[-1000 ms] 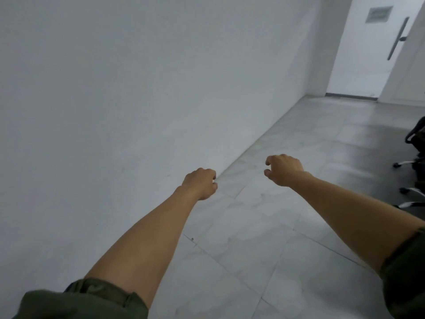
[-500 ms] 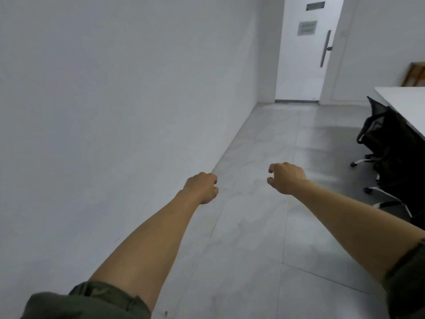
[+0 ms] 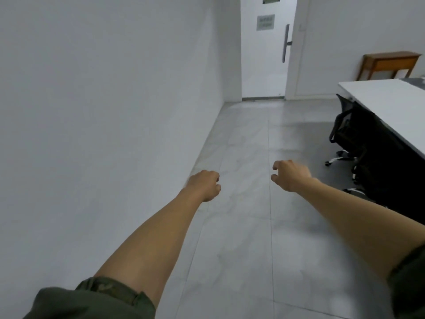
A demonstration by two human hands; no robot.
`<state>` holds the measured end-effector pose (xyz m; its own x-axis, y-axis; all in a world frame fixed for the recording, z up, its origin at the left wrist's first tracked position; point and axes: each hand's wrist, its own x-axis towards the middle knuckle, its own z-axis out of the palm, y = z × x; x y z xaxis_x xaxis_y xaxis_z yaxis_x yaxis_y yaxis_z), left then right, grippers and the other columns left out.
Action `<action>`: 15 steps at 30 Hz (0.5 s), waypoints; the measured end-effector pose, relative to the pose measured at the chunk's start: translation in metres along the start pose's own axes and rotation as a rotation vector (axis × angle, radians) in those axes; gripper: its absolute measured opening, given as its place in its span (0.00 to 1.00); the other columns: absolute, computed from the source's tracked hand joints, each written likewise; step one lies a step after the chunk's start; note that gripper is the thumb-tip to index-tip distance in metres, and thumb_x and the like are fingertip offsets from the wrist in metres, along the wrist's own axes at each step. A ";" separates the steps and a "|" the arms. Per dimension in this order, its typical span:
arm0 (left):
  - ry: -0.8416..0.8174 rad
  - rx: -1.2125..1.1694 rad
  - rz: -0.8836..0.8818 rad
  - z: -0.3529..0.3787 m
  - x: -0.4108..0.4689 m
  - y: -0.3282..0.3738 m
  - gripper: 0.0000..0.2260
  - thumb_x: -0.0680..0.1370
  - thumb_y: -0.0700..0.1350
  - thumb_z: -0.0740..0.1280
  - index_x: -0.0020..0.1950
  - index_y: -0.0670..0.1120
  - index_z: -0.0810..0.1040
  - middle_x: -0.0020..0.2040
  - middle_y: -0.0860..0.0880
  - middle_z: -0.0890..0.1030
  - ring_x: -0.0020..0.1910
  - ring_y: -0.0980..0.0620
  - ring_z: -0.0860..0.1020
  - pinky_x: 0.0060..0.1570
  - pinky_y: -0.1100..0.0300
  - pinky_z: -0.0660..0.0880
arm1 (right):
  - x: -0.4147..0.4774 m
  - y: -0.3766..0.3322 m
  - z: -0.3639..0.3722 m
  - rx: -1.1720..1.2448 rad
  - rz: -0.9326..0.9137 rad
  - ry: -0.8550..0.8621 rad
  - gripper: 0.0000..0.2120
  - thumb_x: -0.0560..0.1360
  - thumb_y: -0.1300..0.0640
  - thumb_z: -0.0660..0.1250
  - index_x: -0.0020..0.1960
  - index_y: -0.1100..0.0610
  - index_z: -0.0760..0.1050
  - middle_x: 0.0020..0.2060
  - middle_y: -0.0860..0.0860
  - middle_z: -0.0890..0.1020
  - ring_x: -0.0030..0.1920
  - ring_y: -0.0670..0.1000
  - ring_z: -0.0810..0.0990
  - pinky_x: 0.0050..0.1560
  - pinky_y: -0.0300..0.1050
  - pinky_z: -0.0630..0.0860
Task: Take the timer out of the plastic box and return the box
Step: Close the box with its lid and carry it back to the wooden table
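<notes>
- Left hand (image 3: 204, 187) curling into an empty fist; right hand (image 3: 290, 175) hanging loosely half-open, empty.
- Timer and box apparently lying out of view; white worktop (image 3: 388, 100) edging the right.

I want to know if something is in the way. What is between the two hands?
Nothing: between the left hand and the right hand, the head view shows only bare grey floor tiles.

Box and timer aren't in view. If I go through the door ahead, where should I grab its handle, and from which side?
Probably the door handle, mid-height on its long upright bar, fingers wrapping in from the left: it stands vertical at the door's right edge, close to the frame. The empty right hand is on that side.
</notes>
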<state>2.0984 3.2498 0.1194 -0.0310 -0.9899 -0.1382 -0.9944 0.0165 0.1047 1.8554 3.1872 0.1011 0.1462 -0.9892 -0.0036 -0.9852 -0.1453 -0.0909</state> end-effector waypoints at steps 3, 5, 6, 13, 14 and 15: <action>-0.018 0.010 0.007 -0.012 0.082 0.016 0.18 0.81 0.50 0.59 0.69 0.46 0.71 0.66 0.43 0.75 0.61 0.43 0.76 0.56 0.53 0.72 | 0.079 0.025 -0.007 0.005 0.015 -0.023 0.18 0.78 0.50 0.62 0.65 0.55 0.74 0.61 0.56 0.79 0.59 0.59 0.78 0.52 0.48 0.74; -0.006 -0.007 0.008 -0.023 0.129 0.023 0.18 0.81 0.50 0.59 0.69 0.46 0.71 0.65 0.43 0.75 0.60 0.43 0.76 0.55 0.53 0.72 | 0.129 0.039 -0.017 -0.004 0.017 -0.013 0.17 0.78 0.50 0.62 0.63 0.56 0.75 0.60 0.57 0.79 0.58 0.60 0.78 0.54 0.49 0.74; 0.001 -0.019 0.004 -0.028 0.149 0.025 0.18 0.81 0.50 0.59 0.69 0.46 0.71 0.65 0.43 0.75 0.60 0.43 0.76 0.55 0.53 0.72 | 0.149 0.044 -0.021 -0.011 0.016 -0.006 0.16 0.78 0.50 0.62 0.63 0.56 0.75 0.59 0.57 0.79 0.58 0.60 0.78 0.53 0.49 0.74; -0.019 -0.026 -0.010 -0.036 0.312 0.021 0.18 0.80 0.50 0.59 0.69 0.46 0.71 0.66 0.43 0.75 0.61 0.43 0.76 0.56 0.53 0.73 | 0.305 0.073 -0.011 -0.044 -0.008 -0.019 0.15 0.77 0.51 0.62 0.61 0.56 0.75 0.57 0.57 0.80 0.55 0.60 0.79 0.50 0.49 0.75; -0.028 -0.021 -0.009 -0.035 0.335 0.020 0.18 0.80 0.50 0.59 0.69 0.47 0.72 0.66 0.43 0.75 0.61 0.43 0.76 0.56 0.53 0.73 | 0.324 0.077 -0.006 -0.054 -0.008 -0.028 0.15 0.77 0.51 0.62 0.61 0.56 0.76 0.57 0.56 0.80 0.55 0.60 0.80 0.50 0.49 0.75; -0.029 -0.017 -0.002 -0.034 0.360 0.017 0.18 0.80 0.50 0.59 0.68 0.47 0.72 0.65 0.44 0.75 0.61 0.44 0.76 0.56 0.53 0.73 | 0.348 0.080 0.001 -0.064 -0.009 -0.032 0.15 0.77 0.51 0.62 0.61 0.56 0.76 0.57 0.56 0.80 0.55 0.60 0.80 0.49 0.49 0.75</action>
<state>2.0735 2.8889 0.1051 -0.0320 -0.9855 -0.1668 -0.9925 0.0117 0.1214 1.8271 2.8317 0.0919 0.1571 -0.9869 -0.0354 -0.9873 -0.1562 -0.0275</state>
